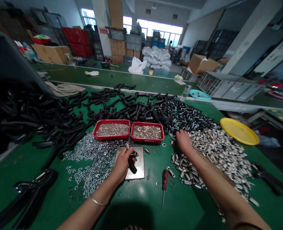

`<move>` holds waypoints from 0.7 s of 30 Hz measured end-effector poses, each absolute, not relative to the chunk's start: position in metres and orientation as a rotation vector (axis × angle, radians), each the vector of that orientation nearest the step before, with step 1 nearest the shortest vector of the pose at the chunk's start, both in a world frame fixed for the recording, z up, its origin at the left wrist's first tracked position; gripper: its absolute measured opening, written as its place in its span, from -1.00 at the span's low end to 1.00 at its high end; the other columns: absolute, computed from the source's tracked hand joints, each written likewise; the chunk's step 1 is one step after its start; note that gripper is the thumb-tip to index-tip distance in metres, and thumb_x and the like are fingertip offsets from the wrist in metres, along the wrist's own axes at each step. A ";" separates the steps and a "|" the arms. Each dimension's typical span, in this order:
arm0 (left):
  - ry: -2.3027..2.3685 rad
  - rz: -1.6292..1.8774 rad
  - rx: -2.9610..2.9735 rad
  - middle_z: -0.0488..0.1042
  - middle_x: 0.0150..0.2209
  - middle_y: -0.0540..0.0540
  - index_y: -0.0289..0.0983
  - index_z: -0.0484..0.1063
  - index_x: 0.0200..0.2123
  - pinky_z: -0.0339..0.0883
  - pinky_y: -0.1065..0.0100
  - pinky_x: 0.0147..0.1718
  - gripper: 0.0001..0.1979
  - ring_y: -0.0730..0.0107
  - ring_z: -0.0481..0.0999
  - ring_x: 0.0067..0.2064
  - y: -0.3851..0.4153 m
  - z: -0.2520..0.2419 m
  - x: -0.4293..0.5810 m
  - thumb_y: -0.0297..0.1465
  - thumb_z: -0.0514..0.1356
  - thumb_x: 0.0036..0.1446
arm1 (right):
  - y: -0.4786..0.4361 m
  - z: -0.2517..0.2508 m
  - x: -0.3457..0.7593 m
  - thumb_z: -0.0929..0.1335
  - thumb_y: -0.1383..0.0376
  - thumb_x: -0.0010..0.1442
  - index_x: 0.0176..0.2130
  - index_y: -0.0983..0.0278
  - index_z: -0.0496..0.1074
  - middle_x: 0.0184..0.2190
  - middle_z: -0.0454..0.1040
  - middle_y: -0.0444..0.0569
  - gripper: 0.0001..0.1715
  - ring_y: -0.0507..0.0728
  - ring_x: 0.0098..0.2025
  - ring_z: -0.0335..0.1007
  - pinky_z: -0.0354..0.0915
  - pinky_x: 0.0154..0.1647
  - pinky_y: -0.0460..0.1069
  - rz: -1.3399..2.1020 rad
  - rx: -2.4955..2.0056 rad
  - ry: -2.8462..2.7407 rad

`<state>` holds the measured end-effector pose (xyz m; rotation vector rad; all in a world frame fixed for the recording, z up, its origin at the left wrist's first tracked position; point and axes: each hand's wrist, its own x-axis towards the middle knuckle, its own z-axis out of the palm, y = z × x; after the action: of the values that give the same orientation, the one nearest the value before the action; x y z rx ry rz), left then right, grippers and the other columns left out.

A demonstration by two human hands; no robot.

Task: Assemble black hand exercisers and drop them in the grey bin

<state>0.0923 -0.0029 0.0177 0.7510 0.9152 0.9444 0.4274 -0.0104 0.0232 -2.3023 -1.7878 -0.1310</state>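
Note:
My left hand (123,164) grips a black curved plastic part (132,166) with a small metal piece at its top, just above a square steel plate (139,163). My right hand (184,142) rests on a heap of small silver bolts (187,121), its fingertips hidden, beside a large pile of metal sleeves (218,153). A red-handled screwdriver (164,182) lies between my hands. Two red trays (111,129) of small metal parts stand ahead. Loose hex nuts (91,166) spread left of the plate, and black curved parts (60,111) lie heaped further left.
The green workbench (153,204) carries a yellow plastic lid (239,131) at right and black tools (268,179) near its right edge. A dark bin (9,64) stands at left. Beyond lies a green belt table (112,80) with a grey crate (227,86) and a bottle (186,92).

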 end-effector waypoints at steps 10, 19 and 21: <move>0.879 0.993 0.626 0.48 -0.40 -0.03 -0.28 0.30 -0.28 0.34 0.42 -0.45 -0.58 0.54 0.39 -0.49 -0.002 0.021 0.085 -0.13 0.38 0.02 | -0.009 0.039 0.448 0.31 0.39 0.22 -0.18 0.38 0.38 -0.23 0.49 0.26 -0.87 0.29 -0.19 0.41 0.25 -0.22 0.08 -0.143 -2.362 -1.874; 0.819 1.028 0.676 0.45 -0.36 -0.01 -0.27 0.33 -0.28 0.33 0.44 -0.44 -0.60 0.54 0.41 -0.46 0.008 0.038 0.097 -0.12 0.37 0.03 | -0.062 0.068 0.291 0.35 0.17 0.29 -0.07 0.16 0.42 -0.16 0.53 -0.02 -0.78 0.18 -0.17 0.47 0.37 -0.12 0.07 0.596 -1.488 -1.757; 0.825 1.035 0.719 0.44 -0.34 0.00 -0.27 0.36 -0.26 0.32 0.46 -0.44 -0.60 0.55 0.40 -0.45 0.008 0.042 0.094 -0.10 0.35 0.04 | -0.058 0.070 0.274 0.35 0.20 0.29 -0.08 0.17 0.43 -0.18 0.52 -0.02 -0.80 0.18 -0.17 0.47 0.37 -0.11 0.08 0.589 -1.424 -1.780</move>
<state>0.0940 0.0080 0.0421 0.7191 0.8255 1.0346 0.2738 -0.0585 0.0699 -1.4242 -1.7803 0.5890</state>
